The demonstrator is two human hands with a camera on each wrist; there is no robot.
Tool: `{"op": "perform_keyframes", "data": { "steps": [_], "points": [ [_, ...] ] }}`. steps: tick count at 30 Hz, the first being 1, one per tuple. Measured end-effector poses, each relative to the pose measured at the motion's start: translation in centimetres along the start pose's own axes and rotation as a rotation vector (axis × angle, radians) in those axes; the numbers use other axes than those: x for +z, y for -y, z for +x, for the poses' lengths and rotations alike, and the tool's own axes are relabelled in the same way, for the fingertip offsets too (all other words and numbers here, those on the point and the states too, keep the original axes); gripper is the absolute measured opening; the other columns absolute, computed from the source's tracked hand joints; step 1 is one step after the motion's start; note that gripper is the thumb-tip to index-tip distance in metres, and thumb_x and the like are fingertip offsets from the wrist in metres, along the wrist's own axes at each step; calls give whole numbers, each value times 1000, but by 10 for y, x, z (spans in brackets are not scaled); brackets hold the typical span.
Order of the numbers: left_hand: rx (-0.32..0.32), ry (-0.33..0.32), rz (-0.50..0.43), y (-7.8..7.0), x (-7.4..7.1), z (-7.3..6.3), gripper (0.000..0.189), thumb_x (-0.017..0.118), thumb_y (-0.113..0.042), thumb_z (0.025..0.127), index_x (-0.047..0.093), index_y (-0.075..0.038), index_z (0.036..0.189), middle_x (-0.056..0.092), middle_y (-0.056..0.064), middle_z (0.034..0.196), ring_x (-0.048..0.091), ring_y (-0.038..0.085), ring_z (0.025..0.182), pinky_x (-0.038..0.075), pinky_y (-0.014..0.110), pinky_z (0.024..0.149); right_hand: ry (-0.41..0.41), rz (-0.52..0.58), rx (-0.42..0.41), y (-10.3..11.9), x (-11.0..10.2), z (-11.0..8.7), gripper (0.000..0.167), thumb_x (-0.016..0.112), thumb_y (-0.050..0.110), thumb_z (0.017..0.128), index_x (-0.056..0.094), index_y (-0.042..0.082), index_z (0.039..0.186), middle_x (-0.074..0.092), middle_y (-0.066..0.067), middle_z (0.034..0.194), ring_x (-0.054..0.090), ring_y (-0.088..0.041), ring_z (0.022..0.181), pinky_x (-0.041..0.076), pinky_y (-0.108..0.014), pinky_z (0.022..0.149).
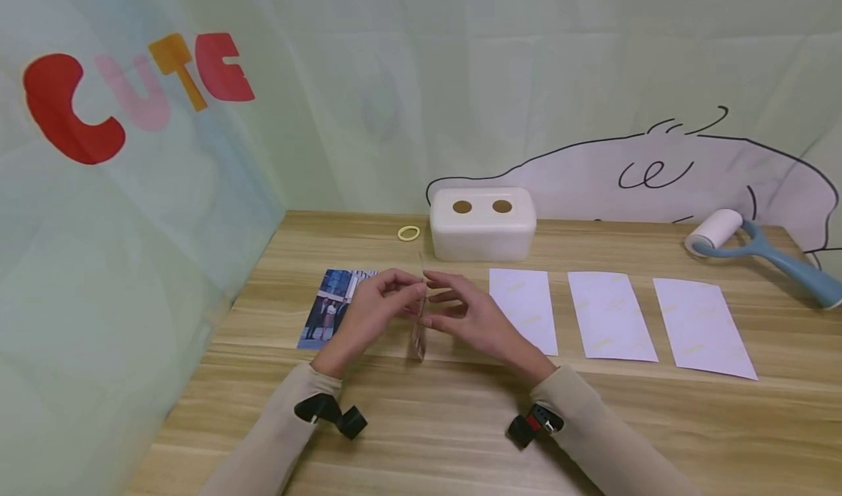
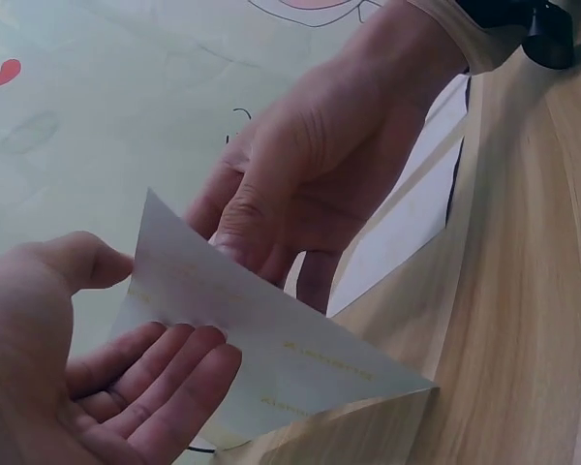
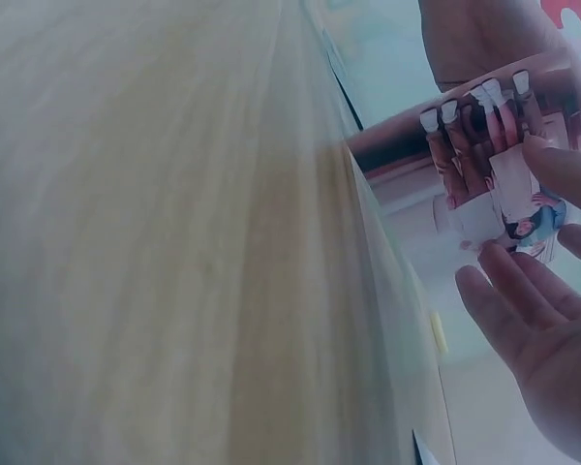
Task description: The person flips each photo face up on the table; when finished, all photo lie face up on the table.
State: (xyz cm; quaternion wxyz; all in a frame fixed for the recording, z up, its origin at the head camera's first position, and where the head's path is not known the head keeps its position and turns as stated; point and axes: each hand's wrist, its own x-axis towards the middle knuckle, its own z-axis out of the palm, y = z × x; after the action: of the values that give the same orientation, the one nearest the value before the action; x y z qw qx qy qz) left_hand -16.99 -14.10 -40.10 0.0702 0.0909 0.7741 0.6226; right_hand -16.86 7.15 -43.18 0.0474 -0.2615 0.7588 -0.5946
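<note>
A photo print (image 1: 419, 335) stands almost edge-on between the two hands in the head view. My left hand (image 1: 378, 302) holds it from the left, thumb tip at its edge in the left wrist view, fingers against its white back (image 2: 300, 349) with faint yellow lettering. From the other side, my right hand (image 1: 470, 317) holds it with thumb and fingertips on the picture face. People standing in a row (image 3: 484, 136) show on that face in the right wrist view. Another photo (image 1: 325, 313) lies face up beneath the left hand, partly hidden by it.
Three white sheets (image 1: 612, 317) with faint yellow print lie in a row to the right. Behind are a white box (image 1: 483, 226) with two round holes and a yellow ring (image 1: 408, 234). A lint roller (image 1: 756, 248) with a blue handle lies far right.
</note>
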Motion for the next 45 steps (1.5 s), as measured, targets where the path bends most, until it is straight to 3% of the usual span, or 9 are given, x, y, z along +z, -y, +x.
{"op": "perform_keyframes", "data": {
  "steps": [8, 14, 20, 30, 45],
  "points": [
    [-9, -18, 26, -4, -3, -1, 26, 64, -14, 104, 71, 3, 121, 75, 15, 109, 73, 22, 91, 63, 36, 80, -21, -58, -54, 0, 0, 1, 67, 83, 8, 93, 55, 10, 154, 60, -11, 143, 66, -31, 122, 56, -43, 100],
    [-19, -37, 9, -6, -7, -1, 25, 62, -8, 102, 71, 5, 121, 75, 17, 110, 72, 22, 91, 64, 36, 78, -47, -98, -44, 2, -1, 1, 65, 83, 7, 93, 57, 12, 152, 59, -10, 142, 64, -29, 121, 57, -44, 99],
    [-38, -68, 13, -9, -11, 0, 25, 62, -8, 102, 71, 4, 123, 74, 17, 113, 70, 24, 95, 63, 41, 82, -133, -147, -21, 3, -3, 2, 56, 81, 3, 94, 60, 5, 146, 62, -14, 137, 65, -31, 119, 58, -44, 98],
    [-19, -106, -4, -8, -18, 4, 31, 59, -1, 99, 65, 7, 128, 73, 20, 109, 70, 19, 91, 63, 32, 75, -254, -183, 48, -1, -9, 2, 50, 80, -1, 92, 64, 0, 140, 59, -19, 134, 63, -37, 120, 56, -47, 101],
    [-38, -105, -8, -1, -23, 8, 41, 64, -3, 99, 58, 5, 139, 68, 23, 120, 72, 22, 96, 63, 31, 75, -272, -148, 138, -2, -13, 2, 49, 77, 4, 96, 62, 4, 142, 67, -16, 121, 67, -32, 110, 56, -46, 100]
  ]
}}
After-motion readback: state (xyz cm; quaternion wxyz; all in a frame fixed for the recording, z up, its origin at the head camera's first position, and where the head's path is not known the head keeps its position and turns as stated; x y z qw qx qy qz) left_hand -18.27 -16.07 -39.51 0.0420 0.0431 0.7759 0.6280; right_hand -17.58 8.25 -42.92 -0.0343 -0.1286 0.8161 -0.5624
